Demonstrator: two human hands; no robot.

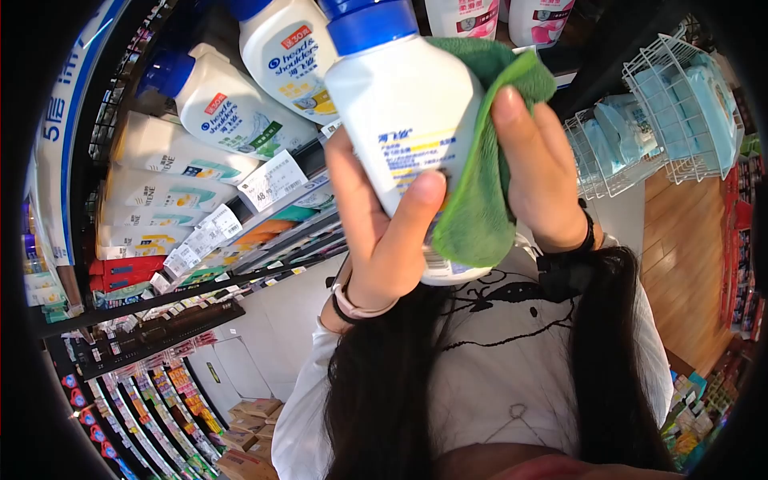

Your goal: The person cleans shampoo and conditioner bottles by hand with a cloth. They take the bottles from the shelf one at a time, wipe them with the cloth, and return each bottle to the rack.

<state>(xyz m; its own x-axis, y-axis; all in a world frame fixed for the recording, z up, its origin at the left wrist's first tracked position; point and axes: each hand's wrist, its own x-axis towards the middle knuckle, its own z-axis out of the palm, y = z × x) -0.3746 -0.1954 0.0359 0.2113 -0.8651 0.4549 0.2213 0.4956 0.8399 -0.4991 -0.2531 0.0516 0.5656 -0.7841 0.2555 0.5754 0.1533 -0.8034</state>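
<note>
My left hand (380, 232) grips a white shampoo bottle (404, 112) with a blue cap, held upright in front of me, thumb across its printed label. My right hand (540, 172) presses a green cloth (480, 200) against the bottle's right side and back. The cloth wraps round the bottle's shoulder and hangs down to its lower part. Both wrists carry dark bands.
Store shelves on the left hold more white shampoo bottles (236, 108) with blue caps, white tubes (172, 188) and price tags (272, 180). White wire baskets (672, 96) with blue packs hang at the right. Cardboard boxes (248, 440) sit on the floor below. Wooden flooring (688, 264) lies to the right.
</note>
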